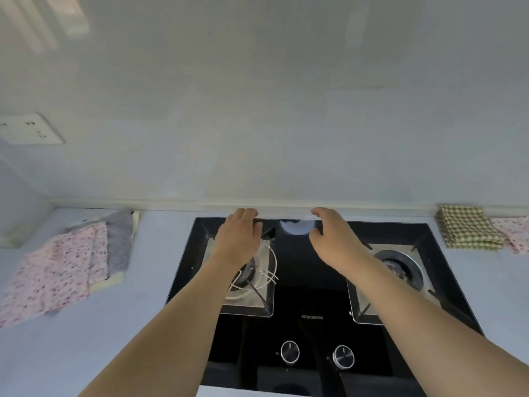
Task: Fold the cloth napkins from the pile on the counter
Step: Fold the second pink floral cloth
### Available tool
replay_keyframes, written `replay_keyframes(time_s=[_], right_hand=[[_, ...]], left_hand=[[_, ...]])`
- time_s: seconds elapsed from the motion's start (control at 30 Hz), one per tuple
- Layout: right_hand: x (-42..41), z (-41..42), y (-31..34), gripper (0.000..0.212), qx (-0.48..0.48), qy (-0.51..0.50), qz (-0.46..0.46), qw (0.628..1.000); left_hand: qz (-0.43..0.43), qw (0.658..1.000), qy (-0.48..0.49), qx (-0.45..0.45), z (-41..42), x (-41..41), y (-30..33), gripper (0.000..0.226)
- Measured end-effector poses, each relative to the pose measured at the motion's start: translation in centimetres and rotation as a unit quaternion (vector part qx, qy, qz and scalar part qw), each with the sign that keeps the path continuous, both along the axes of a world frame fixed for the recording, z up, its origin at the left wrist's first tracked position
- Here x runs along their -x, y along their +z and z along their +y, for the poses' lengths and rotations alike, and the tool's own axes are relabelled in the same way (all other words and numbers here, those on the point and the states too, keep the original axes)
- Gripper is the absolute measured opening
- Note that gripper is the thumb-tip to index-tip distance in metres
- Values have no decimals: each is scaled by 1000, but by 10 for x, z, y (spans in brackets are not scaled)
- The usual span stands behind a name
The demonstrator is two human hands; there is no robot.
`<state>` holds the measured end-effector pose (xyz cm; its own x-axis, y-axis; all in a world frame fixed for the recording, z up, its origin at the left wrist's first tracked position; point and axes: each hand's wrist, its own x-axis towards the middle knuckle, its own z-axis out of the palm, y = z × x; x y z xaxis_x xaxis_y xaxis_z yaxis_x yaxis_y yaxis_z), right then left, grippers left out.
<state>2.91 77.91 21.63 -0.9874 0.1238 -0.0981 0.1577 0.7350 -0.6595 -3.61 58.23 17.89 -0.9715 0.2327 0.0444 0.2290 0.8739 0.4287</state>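
A pile of napkins lies on the counter at the left: a pink spotted napkin [57, 270] on top, a grey cloth [118, 242] under it. At the far right lies a folded green checked napkin [468, 227], with another pink spotted napkin [512, 233] beside it at the frame edge. My left hand [239, 239] and my right hand [333, 239] are stretched out above the back of the black gas hob [310, 299]. Both hands hold nothing, fingers loosely bent. Neither touches a napkin.
The hob has two burners with metal pan supports and two knobs [316, 355] at the front. A pale counter [137, 310] runs on both sides. A white wall rises behind, with a socket plate [28, 128] at the left.
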Motion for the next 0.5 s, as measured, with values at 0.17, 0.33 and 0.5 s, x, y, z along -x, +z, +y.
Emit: replay_keyframes(time_s=[0.17,0.33,0.5], right_hand=[[12,-58,-5,50,14,58,-15,998],[18,-114,-8,50,27,71,-29,997],[45,-191,-7,49,30,70,-9,997]], left_hand=[[-1,999,43,-19,-54,-10,-1,36],[0,999,49,-11,-113,-5,-1,39],[-7,999,40,4,-188,18,-11,37]])
